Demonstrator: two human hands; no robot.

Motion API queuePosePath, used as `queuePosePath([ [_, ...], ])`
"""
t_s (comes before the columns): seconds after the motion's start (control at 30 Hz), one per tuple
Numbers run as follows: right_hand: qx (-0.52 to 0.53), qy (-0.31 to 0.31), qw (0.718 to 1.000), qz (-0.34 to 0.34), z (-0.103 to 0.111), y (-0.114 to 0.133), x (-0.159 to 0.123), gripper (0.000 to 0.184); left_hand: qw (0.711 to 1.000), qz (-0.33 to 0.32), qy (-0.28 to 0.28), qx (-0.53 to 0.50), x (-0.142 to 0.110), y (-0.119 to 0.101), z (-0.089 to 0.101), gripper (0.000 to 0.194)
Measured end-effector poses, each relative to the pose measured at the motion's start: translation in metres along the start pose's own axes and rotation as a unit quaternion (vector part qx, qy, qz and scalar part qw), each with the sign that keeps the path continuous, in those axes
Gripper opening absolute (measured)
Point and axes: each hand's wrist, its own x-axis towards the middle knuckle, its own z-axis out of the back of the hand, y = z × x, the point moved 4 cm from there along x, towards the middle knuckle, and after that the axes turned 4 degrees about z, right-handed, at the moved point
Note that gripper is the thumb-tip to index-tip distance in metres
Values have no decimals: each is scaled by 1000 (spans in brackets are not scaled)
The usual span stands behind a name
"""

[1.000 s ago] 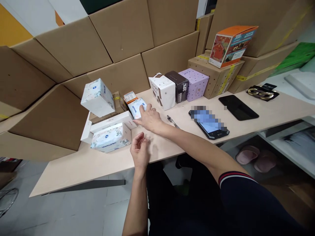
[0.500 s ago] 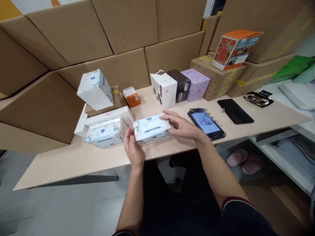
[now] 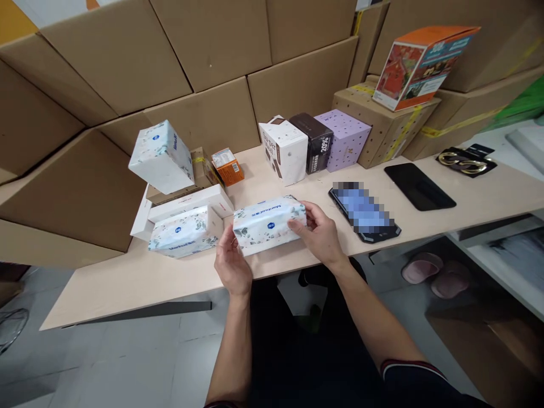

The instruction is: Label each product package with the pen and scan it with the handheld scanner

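Both hands are staying apart at opposite ends of the pack (image 3: 270, 226), which is sitting between them above or on the near part of the table (image 3: 127, 277); whether it is touching the wood, I cannot tell. The right hand (image 3: 321, 232) is clamping the right end, its thumb pressing the near face and its fingers curling behind. The left hand (image 3: 233, 263) is cupping the left end with bent fingers; how firmly it is gripping, I cannot tell.

The pack is showing a long, soft, slightly creased white wrapper. Its near face is carrying a blue badge, grey-green leaves and pale pink flowers; its pale blue top is bearing blue "Manhua" lettering.

Left of the left hand, a second pack (image 3: 182, 232) is lying before a white box (image 3: 191, 203). To the right, a phone (image 3: 365, 209) is lying with its screen glowing, blurred by blocks, and a black slab (image 3: 420, 187) is lying beyond it. A third pack (image 3: 159, 158) is resting tilted on a brown box (image 3: 204, 170), with an orange box (image 3: 228, 167) standing beside. Farther right, a "Super Meal" box (image 3: 284, 150), a dark box (image 3: 312, 141) and a purple box (image 3: 344, 139) are standing in a row. Cartons (image 3: 212, 45) are rising behind.
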Motion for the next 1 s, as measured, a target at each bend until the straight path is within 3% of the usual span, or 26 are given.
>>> queuePosePath([
  [0.17, -1, -51, 999, -2, 2, 11, 0, 47, 999, -41, 1, 13, -4, -2, 2, 54],
  [0.4, 26, 34, 999, -9, -8, 12, -4, 59, 999, 28, 31, 33, 8, -1, -6, 61],
  [0.6, -162, 46, 985, 38, -18, 3, -10, 66, 995, 11, 57, 86, 10, 4, -3, 61],
  [0.77, -218, 72, 972, 47, -23, 4, -7, 65, 986, -16, 67, 151, 10, 9, 1, 60],
  [1.0, -176, 22, 981, 74, -16, 4, -11, 52, 995, -17, 80, 54, 7, -4, -12, 54],
])
